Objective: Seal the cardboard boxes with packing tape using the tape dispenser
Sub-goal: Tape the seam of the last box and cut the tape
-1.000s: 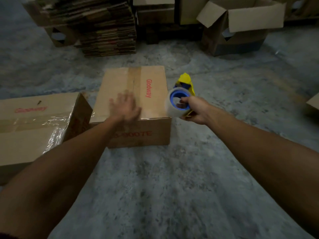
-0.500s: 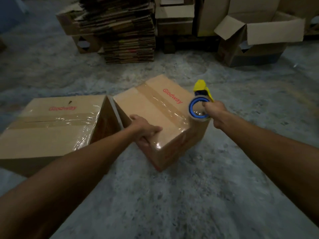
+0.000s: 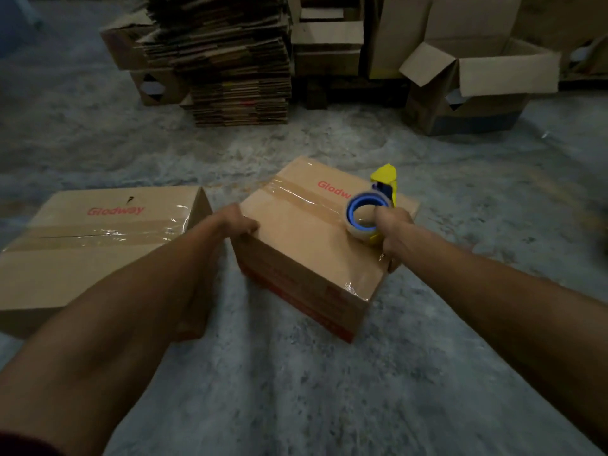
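Observation:
A brown cardboard box (image 3: 306, 245) marked "Glodway" stands on the floor in the middle, turned corner-on, with clear tape along its top seam. My left hand (image 3: 238, 222) grips its left top corner. My right hand (image 3: 391, 232) holds a yellow tape dispenser (image 3: 383, 189) with a blue-cored roll of clear tape (image 3: 363, 215), resting at the box's right top edge. A second, larger taped box (image 3: 92, 238) lies to the left, close beside the first.
A tall stack of flattened cartons (image 3: 230, 60) stands at the back centre. An open box with raised flaps (image 3: 477, 90) sits at the back right. More cartons (image 3: 329, 44) line the rear. Grey concrete floor (image 3: 296, 390) spreads in front.
The middle box has been rotated further clockwise and now sits corner-on. My left hand shifted from its top to its left corner. The dispenser came over the box's right edge.

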Tool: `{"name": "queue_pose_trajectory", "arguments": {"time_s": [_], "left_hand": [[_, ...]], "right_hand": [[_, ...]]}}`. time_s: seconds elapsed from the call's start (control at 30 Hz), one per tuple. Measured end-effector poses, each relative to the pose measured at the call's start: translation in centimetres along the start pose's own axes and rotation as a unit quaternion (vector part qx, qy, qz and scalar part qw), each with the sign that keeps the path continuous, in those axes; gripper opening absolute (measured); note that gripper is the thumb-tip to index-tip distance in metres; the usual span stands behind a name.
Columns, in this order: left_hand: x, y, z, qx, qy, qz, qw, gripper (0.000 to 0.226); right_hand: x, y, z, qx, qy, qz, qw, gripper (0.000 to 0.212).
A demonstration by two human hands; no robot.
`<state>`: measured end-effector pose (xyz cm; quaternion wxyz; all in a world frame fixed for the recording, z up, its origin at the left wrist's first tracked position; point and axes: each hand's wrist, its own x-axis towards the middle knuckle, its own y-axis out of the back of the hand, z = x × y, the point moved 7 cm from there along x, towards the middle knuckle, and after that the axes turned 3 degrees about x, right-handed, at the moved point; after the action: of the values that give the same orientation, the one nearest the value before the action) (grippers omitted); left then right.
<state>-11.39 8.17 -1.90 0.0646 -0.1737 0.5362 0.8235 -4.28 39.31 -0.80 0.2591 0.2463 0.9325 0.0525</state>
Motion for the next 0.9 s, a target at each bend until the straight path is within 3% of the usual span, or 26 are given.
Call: {"name": "queue_pose_trajectory", "arguments": {"time_s": [0.07,0.13,0.2,0.33,0.43,0.57,0.67,0.77,0.9], "left_hand": [[0.1,0.1,-0.9,-0.086,-0.003,-0.013,0.996,0.033],[0.6,0.5,-2.2,-0.109,0.011,0.012,0.994,0.038],[0.0,0.0,-3.2,-0.117,0.049,-0.013,0.992,0.043],[-2.9,-1.4,-5.3,-0.084,0.139,-0.105,0.981,0.029],[-5.0,-1.6,-7.3,-0.083,0.175,-0.113,0.975,0.036],[-6.6,-1.6,-7.6,-0.089,0.167,-0.079,0.979,0.033],[-6.9,-1.5,-7.1,-0.081,0.138,-0.034,0.987,0.058],[-7.5,-1.5,-7.0,-0.029,0.090,-0.001,0.996,0.060],[-8.5,-1.4,-8.3,0.001,0.028,0.024,0.999,0.057]], "right_hand": [[1.7,-0.1,0.3,-0.031,0.014,0.026,0.999,0.031],[2.7,0.0,-0.2,-0.068,0.049,0.048,0.995,0.042],[3.2,-0.7,-0.8,-0.089,0.086,0.038,0.992,0.042],[3.1,-3.5,-2.4,-0.147,0.141,0.004,0.979,0.042],[2.6,-5.2,-2.1,-0.181,0.127,-0.004,0.975,0.046],[1.7,-5.9,-1.8,-0.238,0.130,-0.015,0.962,0.046],[1.0,-6.3,-1.7,-0.277,0.135,-0.028,0.951,0.045],[-0.5,-7.1,-1.4,-0.311,0.137,-0.026,0.940,0.040],[-3.0,-8.7,-3.2,-0.402,0.220,-0.024,0.888,0.039]]}}
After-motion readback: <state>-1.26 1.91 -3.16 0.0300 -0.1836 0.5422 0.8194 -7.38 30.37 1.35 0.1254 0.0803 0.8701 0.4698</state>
